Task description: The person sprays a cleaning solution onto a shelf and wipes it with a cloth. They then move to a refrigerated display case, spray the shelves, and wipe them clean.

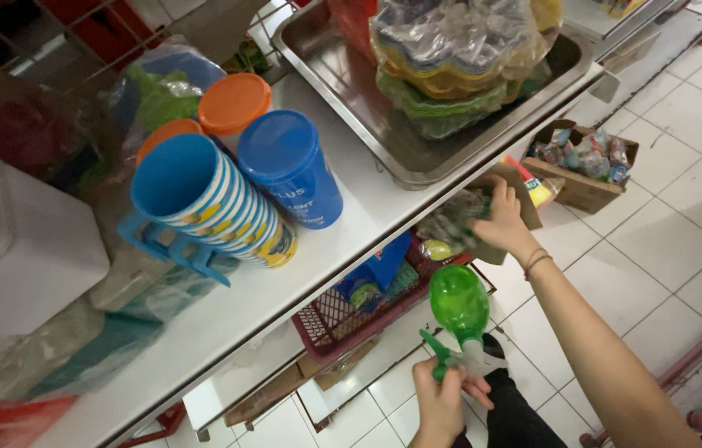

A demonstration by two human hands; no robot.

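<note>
Presently we note our left hand (441, 404) low in the head view, fingers closed around the neck and trigger of a green spray bottle (459, 309); the bottle stands upright, its rounded body above the hand, and hangs over the white tiled floor (683, 207) just in front of the lower shelf; our right hand (500, 217) reaches forward under the edge of the white shelf (351, 224), fingers pressed onto a crumpled greyish cloth (450, 220), which it grips against the shelf's underside area; whether the cloth touches the shelf we cannot tell; a thin band sits on the right wrist. Just below the cloth lies a red wire basket (338, 319) with blue and green packets in it; on top of the shelf we record a stack of blue striped mugs (210, 203) lying on its side, a blue lidded tumbler (293, 170) beside it, and an orange lid (233, 102) behind; further right sits a steel tray (351, 91) holding bagged coloured plastic ware (450, 58); a cardboard box (587, 170) of small packets rests on the floor, near the right hand.
</note>
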